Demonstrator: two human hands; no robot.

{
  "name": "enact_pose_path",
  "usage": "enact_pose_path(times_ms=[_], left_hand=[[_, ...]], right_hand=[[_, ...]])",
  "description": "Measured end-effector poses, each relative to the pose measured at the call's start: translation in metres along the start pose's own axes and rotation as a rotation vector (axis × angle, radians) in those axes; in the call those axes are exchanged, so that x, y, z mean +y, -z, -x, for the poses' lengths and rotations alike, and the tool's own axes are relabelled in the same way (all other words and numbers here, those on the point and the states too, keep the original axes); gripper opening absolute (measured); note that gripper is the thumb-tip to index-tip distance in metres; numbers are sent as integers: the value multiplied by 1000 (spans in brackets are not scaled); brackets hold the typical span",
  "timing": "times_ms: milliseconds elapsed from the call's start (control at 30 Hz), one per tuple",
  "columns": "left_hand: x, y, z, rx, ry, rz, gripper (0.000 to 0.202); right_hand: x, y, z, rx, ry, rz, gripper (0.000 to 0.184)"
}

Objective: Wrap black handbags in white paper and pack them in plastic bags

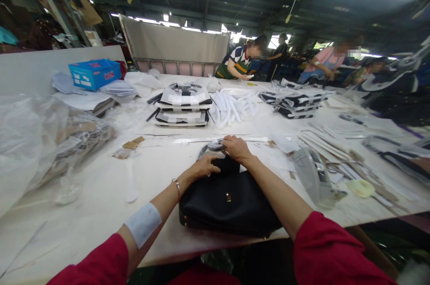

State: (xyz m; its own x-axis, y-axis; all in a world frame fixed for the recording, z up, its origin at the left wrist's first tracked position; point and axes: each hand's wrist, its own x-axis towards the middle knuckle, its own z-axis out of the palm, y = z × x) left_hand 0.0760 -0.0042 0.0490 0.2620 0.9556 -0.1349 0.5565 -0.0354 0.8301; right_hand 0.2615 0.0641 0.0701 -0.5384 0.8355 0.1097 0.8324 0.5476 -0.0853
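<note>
A black handbag [230,204] with a small gold clasp lies at the table's near edge, directly in front of me. Beyond its body, a pale wrapped handle [215,145] loops up, partly covered by my fingers. My right hand [237,148] is closed over this handle with bent fingers. Lower and to the left, my left hand [204,167] grips the bag's upper edge beside a black panel [229,165], its thumb against the near side. The fingertips of both hands are partly hidden.
A tape dispenser [312,175] stands close on the right, beside paper strips. Farther back are stacked bag pieces [184,104], white rolls [231,106] and more dark pieces [295,99]. Plastic sheeting [30,142] and a blue box [95,74] occupy the left. Several people work beyond the table.
</note>
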Motion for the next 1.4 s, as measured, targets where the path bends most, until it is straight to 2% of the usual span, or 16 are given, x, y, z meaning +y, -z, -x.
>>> enact_pose_path(times_ms=[67, 167, 267, 333, 433, 500, 567, 633, 733, 800, 900, 1033, 1167, 1267, 1400], left_hand=[[-1, 5, 8, -17, -46, 42, 32], [-6, 4, 12, 86, -21, 49, 23], [-10, -2, 6, 168, 59, 15, 25], [-9, -2, 3, 191, 87, -24, 30], [1, 2, 14, 217, 45, -95, 47], [10, 3, 33, 164, -50, -185, 49], [17, -1, 56, 22, -203, -395, 42], [17, -11, 78, -105, -338, -655, 46], [6, -26, 95, -104, -363, -853, 64], [-3, -31, 95, -85, -335, -899, 73], [-8, -30, 88, -92, -339, -918, 78], [7, -19, 82, -151, -331, -908, 77], [31, -18, 91, -231, -343, -856, 65], [39, -28, 106, -252, -332, -761, 76], [40, -36, 120, -298, -227, -714, 90]], right_hand=[[10, 0, 0, -40, -51, -34, 28], [21, 4, 6, -37, -157, -80, 44], [17, 23, 23, 22, -217, -111, 33], [6, 39, 44, 25, -153, -176, 23], [-17, 49, 85, -140, 13, -250, 24], [-31, 41, 114, -232, 77, -216, 32], [-41, 26, 136, -225, 95, -172, 38], [-48, 12, 148, -189, 90, -144, 40], [-52, 2, 153, -165, 87, -104, 41], [-54, 2, 151, -159, 101, -96, 40], [-58, 5, 147, -161, 138, -126, 33], [-62, 7, 145, -190, 137, -193, 22], [-62, 9, 146, -158, 120, -263, 20], [-61, 10, 148, -137, 106, -331, 20], [-66, 7, 154, -136, 127, -263, 17]])
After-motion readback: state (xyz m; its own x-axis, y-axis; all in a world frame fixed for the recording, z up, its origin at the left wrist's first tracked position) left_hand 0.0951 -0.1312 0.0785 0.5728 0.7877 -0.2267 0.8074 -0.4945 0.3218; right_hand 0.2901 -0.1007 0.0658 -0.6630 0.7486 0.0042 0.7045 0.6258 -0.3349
